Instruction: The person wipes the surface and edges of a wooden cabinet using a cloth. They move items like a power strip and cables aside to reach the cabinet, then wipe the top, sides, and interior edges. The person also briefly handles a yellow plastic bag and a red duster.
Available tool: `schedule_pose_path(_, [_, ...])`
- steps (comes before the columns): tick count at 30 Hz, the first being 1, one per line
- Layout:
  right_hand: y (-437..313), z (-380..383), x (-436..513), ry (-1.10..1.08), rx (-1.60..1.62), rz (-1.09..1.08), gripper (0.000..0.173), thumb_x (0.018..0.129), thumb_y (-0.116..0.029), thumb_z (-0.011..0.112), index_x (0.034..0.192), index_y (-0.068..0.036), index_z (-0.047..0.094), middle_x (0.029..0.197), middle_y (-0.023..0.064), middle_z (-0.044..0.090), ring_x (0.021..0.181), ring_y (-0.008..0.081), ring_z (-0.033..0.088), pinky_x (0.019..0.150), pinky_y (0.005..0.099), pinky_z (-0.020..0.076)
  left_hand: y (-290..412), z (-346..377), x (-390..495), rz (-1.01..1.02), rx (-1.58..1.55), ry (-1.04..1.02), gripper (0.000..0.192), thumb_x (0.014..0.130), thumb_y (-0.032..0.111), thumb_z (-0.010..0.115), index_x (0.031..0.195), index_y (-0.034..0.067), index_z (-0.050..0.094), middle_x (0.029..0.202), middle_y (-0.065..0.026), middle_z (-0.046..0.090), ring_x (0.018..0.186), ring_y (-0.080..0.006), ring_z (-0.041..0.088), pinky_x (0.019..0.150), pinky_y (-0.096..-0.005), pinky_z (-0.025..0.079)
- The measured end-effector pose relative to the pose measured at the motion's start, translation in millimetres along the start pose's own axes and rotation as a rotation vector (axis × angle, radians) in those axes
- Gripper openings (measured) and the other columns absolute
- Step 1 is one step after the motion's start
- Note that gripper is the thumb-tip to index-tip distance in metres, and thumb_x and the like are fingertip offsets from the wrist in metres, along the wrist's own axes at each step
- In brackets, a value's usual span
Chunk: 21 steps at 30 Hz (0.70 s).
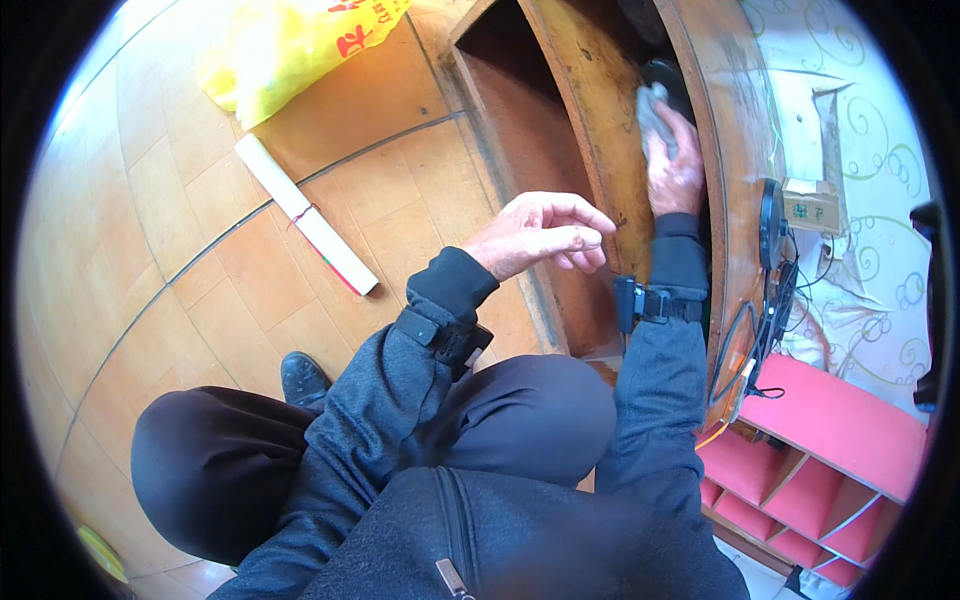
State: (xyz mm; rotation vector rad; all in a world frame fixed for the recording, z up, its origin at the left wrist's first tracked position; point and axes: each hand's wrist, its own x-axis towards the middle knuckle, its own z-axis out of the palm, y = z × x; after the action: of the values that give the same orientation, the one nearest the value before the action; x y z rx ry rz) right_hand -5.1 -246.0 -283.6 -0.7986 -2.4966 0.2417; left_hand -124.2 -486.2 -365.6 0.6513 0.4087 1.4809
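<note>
Inside a worn wooden cabinet, my right hand grips a crumpled greyish cloth on the shelf board. A round black object lies just beyond the fingertips, partly in shadow. My left hand is held in front of the cabinet's lower opening, fingers loosely curved and apart, with nothing in it. Dark straps with small devices go round both sleeves near the wrists. The deeper parts of the cabinet are too dark to make out.
On the tiled floor lie a white roll tied with a string and a yellow plastic bag with red writing. Black cables, a round black device and a small cardboard box are at the right, above a pink compartment shelf.
</note>
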Motion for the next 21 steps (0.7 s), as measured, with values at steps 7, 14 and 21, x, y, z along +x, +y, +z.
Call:
schedule_pose_path(7, [38, 21, 9, 0.098, -0.198, -0.034, 0.042, 0.097, -0.009, 0.065, 0.14, -0.01, 0.068, 0.126, 0.0143, 0.073, 0.114, 0.0295, 0.069, 0.103, 0.0378, 0.0539, -7, 2, 3, -0.009, 0.05, -0.008, 0.036, 0.105, 0.031, 0.07, 0.131, 0.007, 0.072, 0.108, -0.0096, 0.081, 0.097, -0.0125, 0.077, 0.083, -0.0233, 0.06])
schedule_pose_path(14, [167, -62, -181, 0.058, -0.551, 0.177, 0.045, 0.105, -0.009, 0.054, 0.15, -0.003, 0.057, 0.142, 0.0132, 0.064, 0.127, 0.0251, 0.061, 0.114, 0.036, 0.0462, 3, 4, 3, 0.015, 0.09, -0.004, 0.036, 0.104, 0.033, 0.071, 0.129, 0.009, 0.073, 0.105, -0.0092, 0.081, 0.097, -0.0127, 0.078, 0.082, -0.0225, 0.06])
schedule_pose_path(21, [61, -138, -275, -0.282, -1.028, 0.736, 0.048, 0.102, -0.014, 0.058, 0.149, -0.005, 0.058, 0.151, 0.017, 0.061, 0.14, 0.0288, 0.056, 0.119, 0.0394, 0.0432, -10, 3, 4, -0.037, 0.105, 0.009, 0.033, 0.104, 0.033, 0.072, 0.125, 0.009, 0.075, 0.103, -0.009, 0.081, 0.092, -0.013, 0.078, 0.078, -0.024, 0.06])
